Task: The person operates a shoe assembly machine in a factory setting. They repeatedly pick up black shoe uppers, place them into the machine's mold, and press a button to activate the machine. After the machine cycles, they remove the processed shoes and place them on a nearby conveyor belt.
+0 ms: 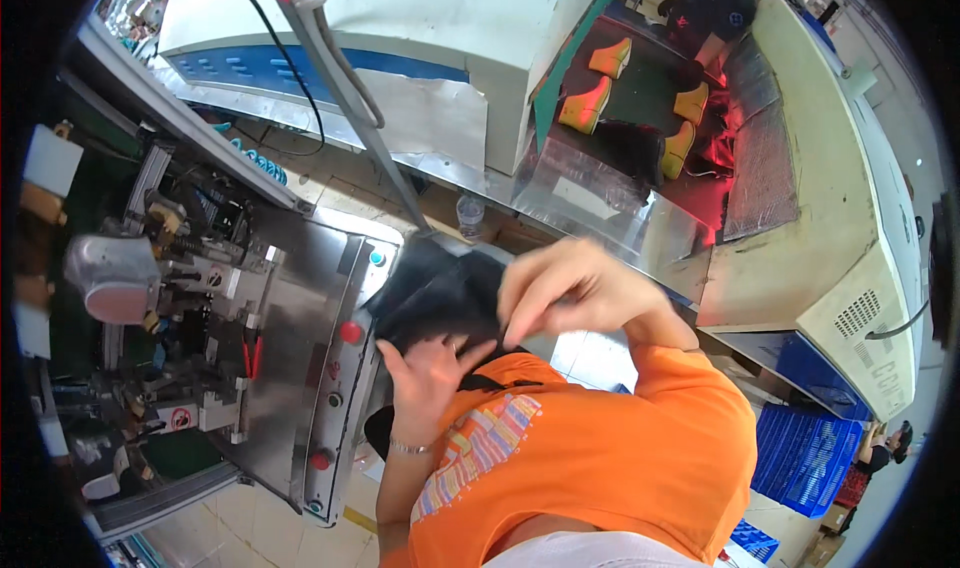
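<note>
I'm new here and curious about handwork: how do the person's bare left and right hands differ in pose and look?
The bare left hand has its thumb and fingers spread apart, while the bare right hand has its fingers bent inward.
The left hand wears a silvery wristband; the right hand shows none.
The left hand sits lower in the picture than the right hand.
Both are ungloved and near the black, soft-looking material.
</note>
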Available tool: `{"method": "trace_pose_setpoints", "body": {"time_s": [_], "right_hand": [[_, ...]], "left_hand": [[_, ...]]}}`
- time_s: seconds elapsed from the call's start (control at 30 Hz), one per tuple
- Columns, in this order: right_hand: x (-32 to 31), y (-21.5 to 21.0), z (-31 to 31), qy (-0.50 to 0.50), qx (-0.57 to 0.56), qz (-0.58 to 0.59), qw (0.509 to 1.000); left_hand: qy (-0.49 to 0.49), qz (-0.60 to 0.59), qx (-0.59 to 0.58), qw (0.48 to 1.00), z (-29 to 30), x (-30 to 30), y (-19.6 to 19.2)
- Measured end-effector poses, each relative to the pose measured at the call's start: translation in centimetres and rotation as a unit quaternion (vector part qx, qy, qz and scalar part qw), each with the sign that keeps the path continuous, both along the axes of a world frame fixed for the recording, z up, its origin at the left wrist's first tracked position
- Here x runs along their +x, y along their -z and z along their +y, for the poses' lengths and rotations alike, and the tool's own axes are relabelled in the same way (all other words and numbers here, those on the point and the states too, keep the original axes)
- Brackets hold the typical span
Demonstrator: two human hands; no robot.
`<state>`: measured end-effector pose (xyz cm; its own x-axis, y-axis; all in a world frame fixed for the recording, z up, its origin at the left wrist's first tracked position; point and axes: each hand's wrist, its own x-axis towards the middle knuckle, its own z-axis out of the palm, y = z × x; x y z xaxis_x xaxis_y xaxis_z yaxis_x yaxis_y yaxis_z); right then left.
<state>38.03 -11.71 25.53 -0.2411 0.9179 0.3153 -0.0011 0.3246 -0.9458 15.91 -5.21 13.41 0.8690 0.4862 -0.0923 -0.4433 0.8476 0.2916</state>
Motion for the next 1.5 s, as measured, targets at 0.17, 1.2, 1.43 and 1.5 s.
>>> {"method": "trace_pose_setpoints", "body": {"time_s": [0.17,1.2,1.43,1.5], "right_hand": [[-4.8,4.1,0.2,-0.183,0.002,0.04,0.982],[36.7,22.1,-6.7,0.597,-0.06,0.382,0.703],[20.3,5.1,-6.6,0.449,-0.112,0.126,0.877],[15.9,2.8,-5.8,0.375,-0.109,0.11,0.914]], "left_hand": [[-0.302,0.071,0.0,0.951,1.2,-0.6,-3.8],[-0.629,0.46,-0.142,0.61,1.4,-20.5,3.2],[-0.329,0.475,0.36,0.732,3.3,-4.4,-3.4],[-0.222,0.388,0.44,0.779,3.8,-0.7,-4.5]]}}
